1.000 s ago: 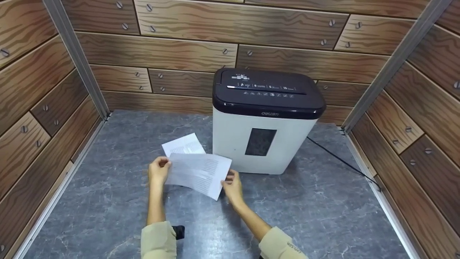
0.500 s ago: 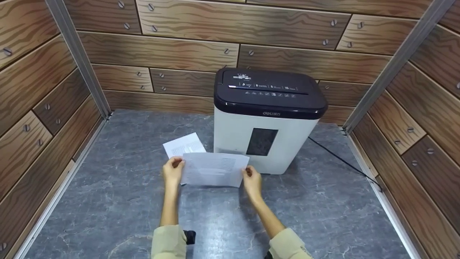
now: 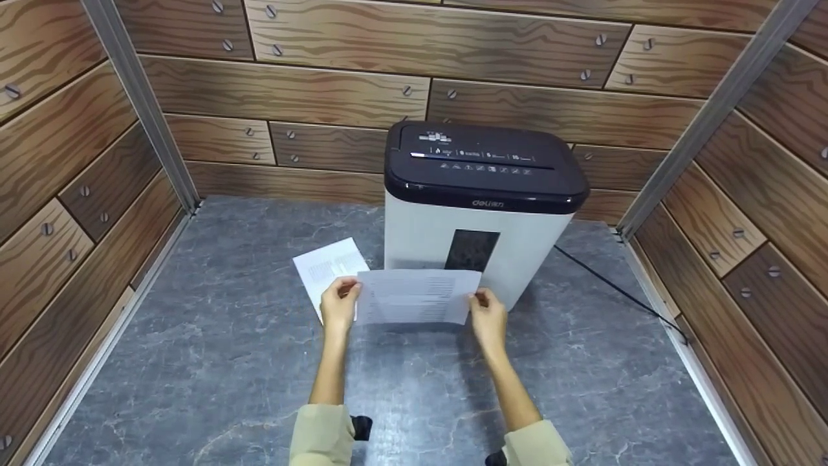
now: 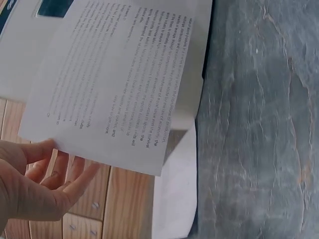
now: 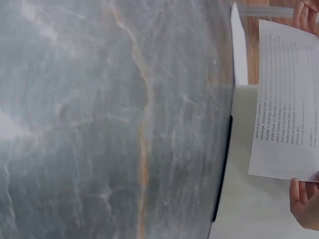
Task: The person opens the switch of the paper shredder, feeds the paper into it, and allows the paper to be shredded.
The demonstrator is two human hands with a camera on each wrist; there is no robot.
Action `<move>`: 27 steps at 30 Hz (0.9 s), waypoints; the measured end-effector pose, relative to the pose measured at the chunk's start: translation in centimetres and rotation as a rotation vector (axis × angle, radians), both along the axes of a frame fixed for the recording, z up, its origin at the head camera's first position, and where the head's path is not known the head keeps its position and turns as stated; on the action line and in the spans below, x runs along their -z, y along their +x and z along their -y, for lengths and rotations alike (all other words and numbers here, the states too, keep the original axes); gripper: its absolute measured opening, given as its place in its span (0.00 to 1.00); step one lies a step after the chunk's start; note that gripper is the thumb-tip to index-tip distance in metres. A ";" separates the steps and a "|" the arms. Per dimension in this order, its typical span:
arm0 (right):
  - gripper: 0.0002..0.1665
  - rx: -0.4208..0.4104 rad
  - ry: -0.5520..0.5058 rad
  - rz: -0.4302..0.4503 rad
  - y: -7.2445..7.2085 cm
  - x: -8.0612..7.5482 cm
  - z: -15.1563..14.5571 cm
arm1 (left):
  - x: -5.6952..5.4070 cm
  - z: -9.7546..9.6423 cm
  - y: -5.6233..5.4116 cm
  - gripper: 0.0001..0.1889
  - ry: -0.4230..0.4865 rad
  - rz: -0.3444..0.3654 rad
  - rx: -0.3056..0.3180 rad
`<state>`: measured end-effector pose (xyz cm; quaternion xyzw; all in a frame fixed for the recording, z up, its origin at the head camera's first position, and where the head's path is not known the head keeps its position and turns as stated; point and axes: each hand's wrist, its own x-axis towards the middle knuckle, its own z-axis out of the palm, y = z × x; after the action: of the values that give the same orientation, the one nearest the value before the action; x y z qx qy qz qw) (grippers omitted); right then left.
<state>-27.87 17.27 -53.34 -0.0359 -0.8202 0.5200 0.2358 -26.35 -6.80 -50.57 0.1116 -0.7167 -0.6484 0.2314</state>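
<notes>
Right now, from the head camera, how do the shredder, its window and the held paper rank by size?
1. Shredder, plainly largest
2. Held paper
3. Window, its lower edge hidden behind that paper

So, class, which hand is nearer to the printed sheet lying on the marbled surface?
Left. The left hand partly covers that printed sheet in the head view; the right hand is farther right, in front of the paper shredder.

White printed sheet (image 3: pixel 417 296) in midair
</notes>
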 end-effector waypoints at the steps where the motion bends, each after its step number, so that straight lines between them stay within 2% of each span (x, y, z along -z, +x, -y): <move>1: 0.05 0.008 -0.006 0.002 0.1 -0.2 -0.2 | -0.2 -0.3 0.0 0.04 0.004 0.005 0.002; 8: 0.07 0.033 -0.065 0.036 0.2 -1.4 -1.7 | -1.2 -1.8 0.1 0.04 -0.013 0.003 0.011; 12: 0.08 0.036 -0.112 0.048 0.4 -2.3 -2.2 | -1.8 -2.4 0.0 0.04 0.016 -0.001 0.027; 18: 0.07 0.045 -0.168 0.013 0.7 -3.5 -3.0 | -2.8 -3.3 -0.2 0.05 0.052 -0.052 0.056; 22: 0.07 0.036 -0.211 -0.014 0.8 -4.3 -3.4 | -3.3 -3.4 -0.3 0.04 0.065 -0.052 0.081; 27: 0.08 0.019 -0.265 -0.018 1.1 -5.4 -3.8 | -4.5 -3.3 0.0 0.04 0.075 -0.053 0.106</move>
<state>-26.75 21.10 -47.91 -0.0700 -0.7417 0.6219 0.2413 -26.39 -3.45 -46.10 0.0646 -0.6904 -0.6888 0.2114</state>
